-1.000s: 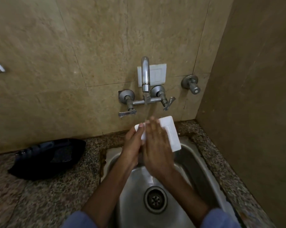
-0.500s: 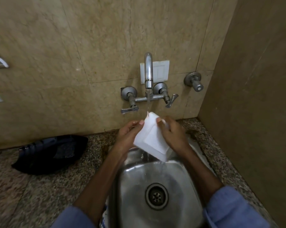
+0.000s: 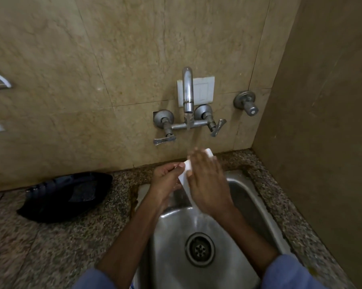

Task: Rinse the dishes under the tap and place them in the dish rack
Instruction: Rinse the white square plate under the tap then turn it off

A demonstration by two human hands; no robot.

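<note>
A white square dish [image 3: 185, 180] is held upright over the steel sink [image 3: 249, 197], under the running tap [image 3: 187, 90]. My left hand [image 3: 165, 182] grips its left edge with thumb and fingers. My right hand [image 3: 207, 182] lies flat across its front face, fingers spread, and hides most of the dish; only a corner [image 3: 209, 152] and the left edge show. Water streams down past the dish into the basin near the drain [image 3: 200, 249]. No dish rack is in view.
A dark bag [image 3: 65, 196] lies on the speckled granite counter [image 3: 51, 247] left of the sink. Two lever handles [image 3: 164, 139] [image 3: 217, 127] and a separate valve [image 3: 246, 104] stick out of the tiled wall. A side wall stands close on the right.
The dish turned from showing its face toward me to edge-on. My right hand moved from its right edge onto its face. The view shifted slightly.
</note>
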